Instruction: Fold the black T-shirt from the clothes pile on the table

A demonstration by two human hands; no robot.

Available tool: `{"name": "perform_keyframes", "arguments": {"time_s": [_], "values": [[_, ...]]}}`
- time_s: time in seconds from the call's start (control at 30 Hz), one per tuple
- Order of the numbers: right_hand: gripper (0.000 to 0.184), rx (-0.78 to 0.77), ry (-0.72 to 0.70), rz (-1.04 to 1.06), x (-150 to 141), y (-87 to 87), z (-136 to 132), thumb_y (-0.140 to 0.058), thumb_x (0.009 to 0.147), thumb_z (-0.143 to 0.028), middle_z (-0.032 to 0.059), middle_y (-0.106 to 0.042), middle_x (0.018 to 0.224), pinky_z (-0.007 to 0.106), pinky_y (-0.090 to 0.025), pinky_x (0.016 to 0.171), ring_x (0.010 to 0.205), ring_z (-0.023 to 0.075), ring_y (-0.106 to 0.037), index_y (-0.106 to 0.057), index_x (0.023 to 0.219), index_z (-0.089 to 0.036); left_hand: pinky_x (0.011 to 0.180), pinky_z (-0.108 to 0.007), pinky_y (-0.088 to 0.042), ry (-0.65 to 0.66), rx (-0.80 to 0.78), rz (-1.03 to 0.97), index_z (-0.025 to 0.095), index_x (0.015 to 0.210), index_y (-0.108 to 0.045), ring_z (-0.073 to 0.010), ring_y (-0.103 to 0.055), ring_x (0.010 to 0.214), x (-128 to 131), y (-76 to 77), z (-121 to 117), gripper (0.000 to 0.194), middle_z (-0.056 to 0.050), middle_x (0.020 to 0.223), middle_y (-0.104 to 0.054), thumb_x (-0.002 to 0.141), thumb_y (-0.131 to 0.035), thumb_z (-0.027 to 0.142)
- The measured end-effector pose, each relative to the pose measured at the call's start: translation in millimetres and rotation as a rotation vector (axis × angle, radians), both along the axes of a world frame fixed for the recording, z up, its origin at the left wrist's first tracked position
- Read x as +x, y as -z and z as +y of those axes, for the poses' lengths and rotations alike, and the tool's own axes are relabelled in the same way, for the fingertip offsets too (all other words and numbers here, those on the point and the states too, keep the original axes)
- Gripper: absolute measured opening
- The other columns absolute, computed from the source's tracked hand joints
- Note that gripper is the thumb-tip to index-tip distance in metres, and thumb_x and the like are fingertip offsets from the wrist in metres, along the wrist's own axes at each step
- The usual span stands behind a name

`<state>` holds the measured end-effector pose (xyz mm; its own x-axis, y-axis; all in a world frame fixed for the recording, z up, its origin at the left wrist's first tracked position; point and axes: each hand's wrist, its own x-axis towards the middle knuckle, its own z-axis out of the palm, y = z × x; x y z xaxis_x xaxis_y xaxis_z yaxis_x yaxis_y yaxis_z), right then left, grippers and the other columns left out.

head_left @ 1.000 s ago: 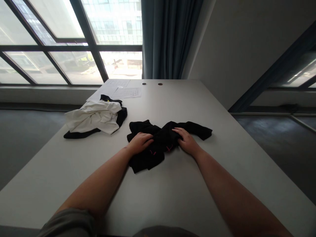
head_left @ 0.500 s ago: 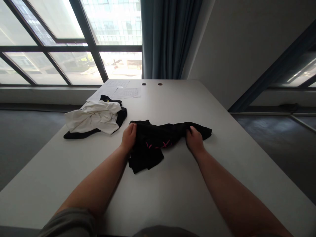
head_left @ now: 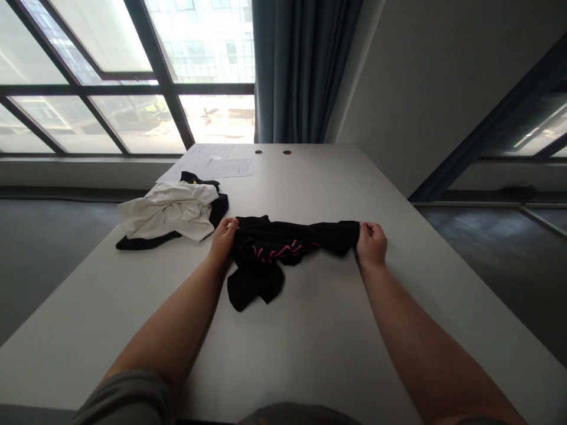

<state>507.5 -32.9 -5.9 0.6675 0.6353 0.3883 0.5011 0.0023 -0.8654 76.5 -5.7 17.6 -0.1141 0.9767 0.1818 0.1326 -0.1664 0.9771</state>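
Observation:
A black garment with pink markings, seemingly a T-shirt [head_left: 292, 236], is stretched sideways over the white table [head_left: 319, 342]. My left hand [head_left: 224, 237] is closed on its left end, fingers pinching the cloth. At the opposite end, my right hand [head_left: 372, 242] grips the cloth between thumb and curled fingers. The upper edge runs nearly straight between both hands. Below my left hand a part like a sleeve hangs down and reaches the tabletop. Folds hide much of the pink print.
Left of the black T-shirt lies a heap of clothes, with a white garment [head_left: 170, 208] over black ones. Printed papers [head_left: 228, 167] are at the table's far left, near two round cable holes [head_left: 287, 152]. Windows and a blue curtain [head_left: 301, 71] stand beyond the table.
My right hand has moved right to the end of the black T-shirt, and my left hand has shifted slightly left. The cloth is pulled straighter, and more pink print shows.

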Motion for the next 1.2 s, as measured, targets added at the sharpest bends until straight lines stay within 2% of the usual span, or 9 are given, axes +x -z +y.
{"name": "perform_keyframes", "arguments": {"time_s": [0.1, 0.17, 0.27, 0.43, 0.6, 0.67, 0.87, 1.07, 1.2], "values": [[0.037, -0.005, -0.08, 0.087, -4.5, 5.0, 2.6, -0.057, 0.083, -0.055, 0.0047, -0.066, 0.081, 0.041, -0.051, 0.083, 0.078, 0.0237, -0.063, -0.061, 0.096, -0.02, 0.085, -0.039, -0.059, 0.276, 0.031, -0.051, 0.023, 0.129, -0.059, -0.0257, -0.073, 0.098, 2.6, -5.4, -7.1, 0.064, -0.011, 0.116, -0.075, 0.084, -0.071, 0.067], [0.033, 0.004, -0.149, 0.038, -11.4, 1.8, 0.6, -0.053, 0.086, -0.051, 0.0062, -0.068, 0.09, 0.044, -0.051, 0.091, 0.087, 0.0251, -0.064, -0.061, 0.098, -0.021, 0.106, -0.047, -0.052, 0.453, 0.071, 0.075, 0.025, 0.144, -0.053, -0.0326, -0.063, 0.128, 4.9, -10.8, -12.6, 0.076, -0.014, 0.144, -0.063, 0.083, -0.074, 0.064], [0.029, 0.07, -0.174, -0.24, -28.1, -15.8, -11.2, -0.048, 0.092, -0.044, 0.0124, -0.067, 0.112, 0.05, -0.043, 0.108, 0.113, 0.029, -0.06, -0.064, 0.097, -0.022, 0.123, -0.05, -0.037, 0.605, 0.1, 0.329, 0.028, 0.162, -0.035, -0.0347, -0.046, 0.147, 9.6, -17.7, -19.7, 0.094, -0.012, 0.161, -0.047, 0.083, -0.077, 0.056], [0.031, 0.044, -0.236, -0.605, -68.8, -45.0, -41.3, -0.053, 0.097, -0.041, 0.0143, -0.055, 0.143, 0.064, -0.016, 0.124, 0.14, 0.0346, -0.045, -0.067, 0.119, -0.024, 0.125, -0.054, -0.032, 0.537, 0.24, 0.628, 0.025, 0.166, -0.026, -0.0392, -0.04, 0.15, 18.7, -17.1, -25.1, 0.112, -0.015, 0.163, -0.043, 0.074, -0.086, 0.047], [0.055, -0.15, -0.825, -0.665, -89.7, -27.8, -43.0, -0.06, 0.093, -0.038, 0.0112, -0.055, 0.15, 0.062, -0.023, 0.125, 0.142, 0.0328, -0.048, -0.052, 0.148, -0.031, 0.125, -0.052, -0.034, 0.483, 0.231, 0.637, 0.025, 0.166, -0.023, -0.0359, -0.041, 0.15, 21.7, -8.1, -21.1, 0.107, -0.014, 0.161, -0.045, 0.079, -0.082, 0.046], [0.063, -0.209, -0.938, -0.639, -86.9, -19.3, -37.5, -0.062, 0.092, -0.038, 0.0113, -0.051, 0.155, 0.063, -0.024, 0.125, 0.145, 0.0329, -0.046, -0.047, 0.153, -0.031, 0.124, -0.052, -0.035, 0.459, 0.213, 0.65, 0.025, 0.166, -0.025, -0.0356, -0.044, 0.148, 21.8, -6.4, -19.4, 0.103, -0.015, 0.159, -0.048, 0.081, -0.08, 0.046], [0.071, -0.208, -0.969, -0.556, -77.1, -15.3, -31.7, -0.061, 0.093, -0.036, 0.0111, -0.05, 0.157, 0.062, -0.022, 0.126, 0.146, 0.0316, -0.045, -0.038, 0.159, -0.03, 0.122, -0.051, -0.038, 0.442, 0.248, 0.756, 0.025, 0.159, -0.039, -0.0336, -0.049, 0.142, 24.2, -9.9, -20.0, 0.082, -0.013, 0.153, -0.052, 0.088, -0.072, 0.048], [0.091, -0.198, -0.821, -0.509, -80.5, -9.8, -32.0, -0.068, 0.089, -0.042, 0.0131, -0.054, 0.151, 0.061, -0.027, 0.124, 0.14, 0.0337, -0.051, -0.02, 0.166, -0.029, 0.112, -0.046, -0.048, 0.405, 0.217, 0.862, 0.028, 0.154, -0.045, -0.0304, -0.06, 0.126, 27.4, -13.7, -22.2, 0.068, -0.01, 0.14, -0.056, 0.093, -0.064, 0.05], [0.074, -0.209, -0.787, -0.559, -78.9, -14.3, -29.3, -0.073, 0.086, -0.043, 0.0143, -0.061, 0.141, 0.053, -0.043, 0.113, 0.128, 0.0346, -0.058, -0.046, 0.152, -0.024, 0.103, -0.047, -0.053, 0.361, 0.155, 0.916, 0.028, 0.153, -0.046, -0.031, -0.066, 0.116, 29.4, -15.7, -24.2, 0.064, -0.009, 0.131, -0.061, 0.095, -0.06, 0.052]]}}
